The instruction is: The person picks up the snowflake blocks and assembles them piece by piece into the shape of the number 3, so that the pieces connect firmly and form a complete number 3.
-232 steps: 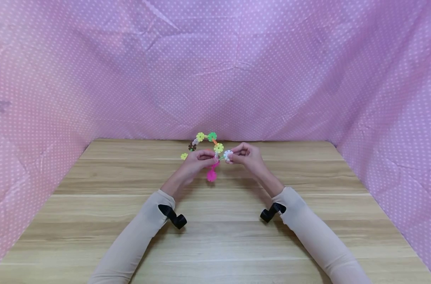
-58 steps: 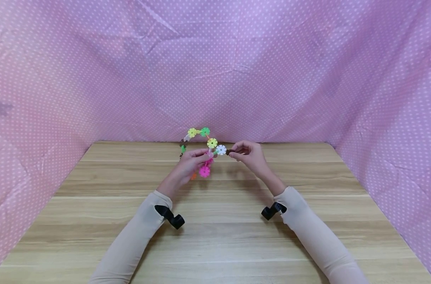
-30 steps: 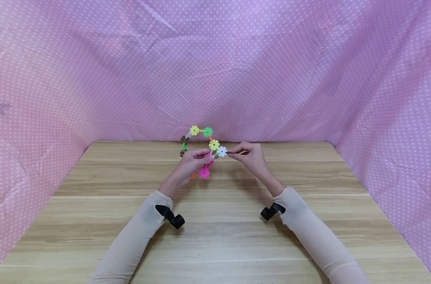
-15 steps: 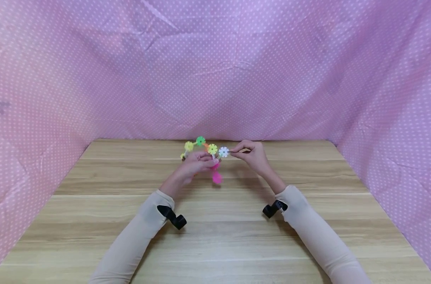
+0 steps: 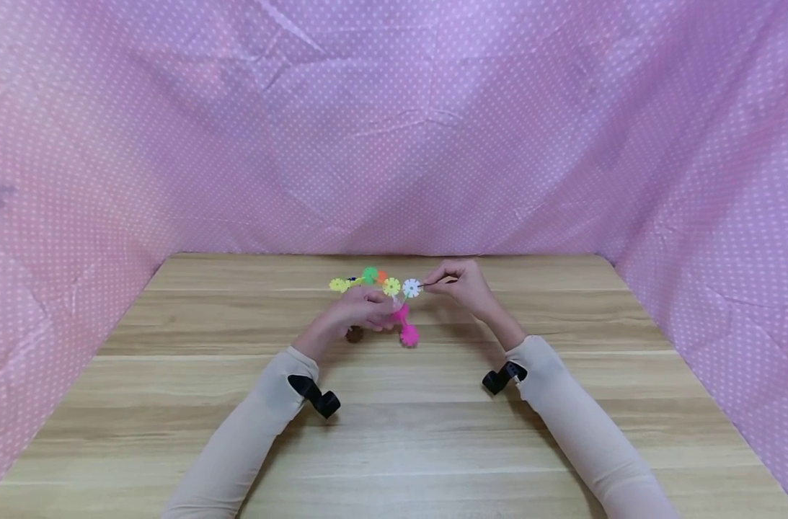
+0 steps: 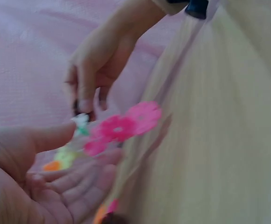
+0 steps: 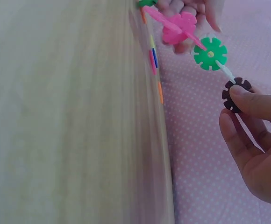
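A chain of notched plastic snowflake discs hangs between the hands. My right hand [image 5: 461, 287] pinches a dark brown disc [image 7: 237, 95] at its end, joined to a white disc [image 5: 412, 287] seen edge-on in the right wrist view. Further along come a green disc [image 7: 210, 54] and pink discs [image 6: 118, 128]. My left hand [image 6: 56, 186] lies around the chain with thumb and fingers spread apart, thumb tip close beside the white disc. Yellow [image 5: 391, 286] and bright green [image 5: 370, 275] discs show beyond the left hand, which hides part of the chain.
A brown disc [image 5: 355, 334] shows just below the left hand. Orange, blue and pink pieces [image 7: 153, 58] lie low over the wooden table [image 5: 394, 432] in the right wrist view. A pink dotted cloth [image 5: 394, 130] hangs behind and at both sides.
The brown disc has come onto the white disc since the oldest frame. The looped part has dropped lower and flatter behind the left hand, whose fingers have loosened; the pink end has swung right.
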Motion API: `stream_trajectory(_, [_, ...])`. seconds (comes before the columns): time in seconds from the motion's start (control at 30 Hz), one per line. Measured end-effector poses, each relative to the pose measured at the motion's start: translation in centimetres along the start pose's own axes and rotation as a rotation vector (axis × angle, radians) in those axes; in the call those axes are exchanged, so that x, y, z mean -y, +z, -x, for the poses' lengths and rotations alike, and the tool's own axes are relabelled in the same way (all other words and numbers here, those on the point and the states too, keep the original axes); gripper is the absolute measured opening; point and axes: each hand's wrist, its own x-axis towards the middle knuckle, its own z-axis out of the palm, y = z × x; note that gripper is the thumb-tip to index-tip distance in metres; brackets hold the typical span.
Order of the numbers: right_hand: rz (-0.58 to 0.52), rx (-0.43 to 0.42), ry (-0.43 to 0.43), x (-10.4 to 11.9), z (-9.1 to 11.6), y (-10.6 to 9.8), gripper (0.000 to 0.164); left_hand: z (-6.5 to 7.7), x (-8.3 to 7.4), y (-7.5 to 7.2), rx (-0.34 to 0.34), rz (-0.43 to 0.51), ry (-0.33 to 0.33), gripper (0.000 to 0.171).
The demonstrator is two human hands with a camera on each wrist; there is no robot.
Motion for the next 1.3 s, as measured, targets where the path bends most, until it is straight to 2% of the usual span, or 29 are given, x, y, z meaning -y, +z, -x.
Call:
stream_trajectory(0.07, [0.006, 0.019, 0.006, -0.1, 0.0, 0.1, 0.006, 0.5, -0.3, -0.8, -0.010, -0.094, 0.003, 0.034])
stream_trajectory(0.13, [0.011, 0.043, 0.004, -0.2, 0.1, 0.3, 0.004, 0.8, -0.5, -1.4, -0.089, -0.186, 0.046, 0.033])
stream_trajectory(0.27, [0.031, 0.092, -0.032, -0.2, 0.2, 0.8, 0.005, 0.6, -0.7, -1.5, -0.314, -0.243, 0.210, 0.027])
stream_trajectory(0.33, [0.033, 0.114, -0.053, -0.2, 0.2, 1.0, 0.005, 0.3, -0.8, -1.2, -0.350, -0.264, 0.286, 0.023])
stream_trajectory(0.43, [0.032, 0.155, -0.092, -0.3, 0.3, 1.4, 0.005, 0.1, -0.8, -1.0, -0.284, -0.307, 0.331, 0.025])
stream_trajectory(0.6, [0.032, 0.207, -0.101, -0.1, 0.5, 1.8, 0.005, -0.1, -0.5, -1.0, -0.102, -0.356, 0.309, 0.022])
stream_trajectory(0.7, [0.046, 0.222, -0.094, 0.3, 0.5, 2.0, 0.005, -0.4, -0.2, -1.1, -0.023, -0.327, 0.307, 0.016])
stream_trajectory(0.77, [0.065, 0.230, -0.094, 0.6, 0.6, 2.0, 0.006, -0.4, -0.1, -1.1, 0.006, -0.299, 0.299, 0.013])
stream_trajectory(1.0, [0.097, 0.251, -0.152, 1.3, 0.9, 2.0, 0.007, -0.1, -0.3, -0.7, 0.009, -0.226, 0.256, 0.010])
stream_trajectory(1.2, [0.135, 0.248, -0.229, 1.9, 1.0, 2.1, 0.009, 0.0, -0.4, 0.0, -0.053, -0.210, 0.234, 0.006])
stream_trajectory(1.3, [0.169, 0.261, -0.236, 2.3, 1.1, 2.3, 0.008, 0.1, -0.4, 0.3, -0.088, -0.227, 0.240, 0.004])
